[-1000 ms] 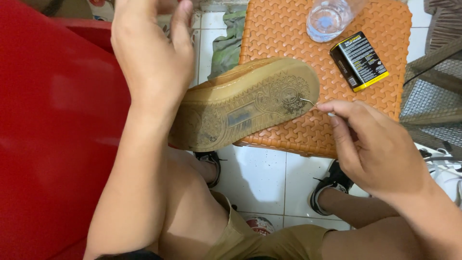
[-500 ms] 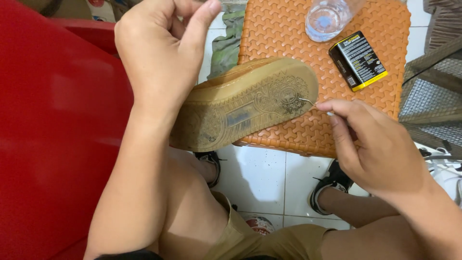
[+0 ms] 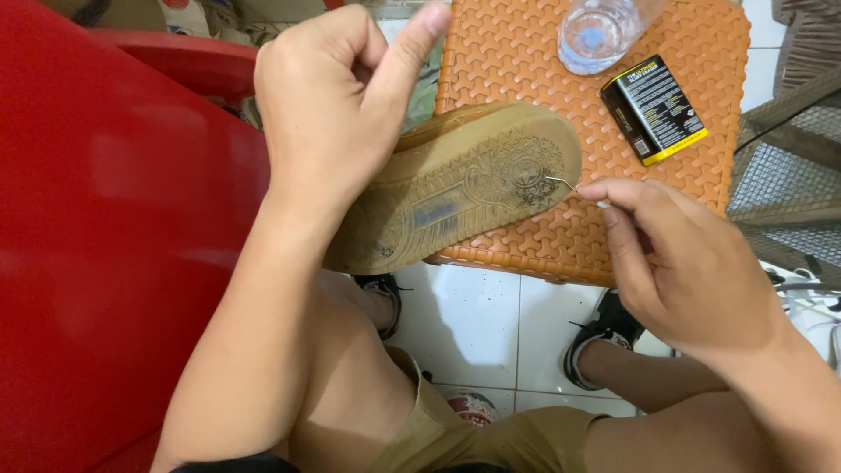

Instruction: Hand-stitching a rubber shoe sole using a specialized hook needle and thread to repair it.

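Observation:
A tan shoe lies sole-up, its gum-coloured sole (image 3: 473, 188) facing me, resting across an orange woven stool (image 3: 561, 52). My left hand (image 3: 337, 105) is inside or behind the shoe's heel end, fingers curled, thumb up, holding the shoe. My right hand (image 3: 674, 263) pinches a thin bent metal pick (image 3: 561, 182) whose tip touches the tread near the toe of the sole.
On the stool stand a clear plastic cup (image 3: 600, 31) and a black-and-yellow small box (image 3: 653, 107). A red plastic chair (image 3: 105, 245) fills the left. White floor tiles (image 3: 491, 324), my knees and black sneakers lie below. A wire rack (image 3: 788, 175) is at right.
My left hand's fingers have curled from spread to closed and shifted slightly right. The shoe and my right hand with the pick have stayed nearly still.

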